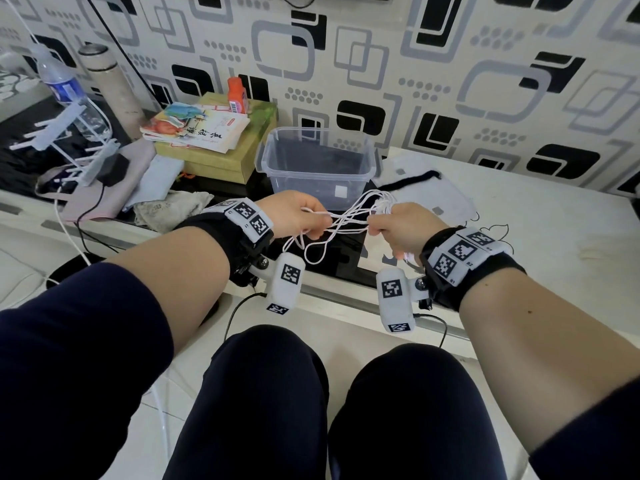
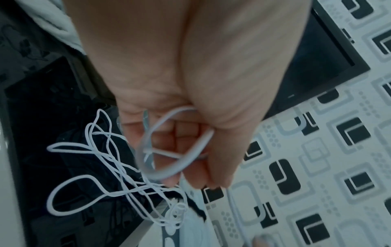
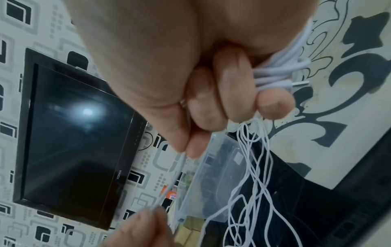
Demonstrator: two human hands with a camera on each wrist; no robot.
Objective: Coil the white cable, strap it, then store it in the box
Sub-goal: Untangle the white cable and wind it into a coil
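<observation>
White cable stretches (loosely looped) between left hand and right hand.

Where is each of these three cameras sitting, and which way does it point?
Head: worn on the head, looks forward and down at the clear box; both forearms, left hand, right hand and knees show.
Left wrist: looks along the left hand at its curled fingers and the white cable.
Right wrist: looks along the right hand toward a dark screen; the left hand's fingertips show too.
All three share the cable; head and right wrist share the box.
</observation>
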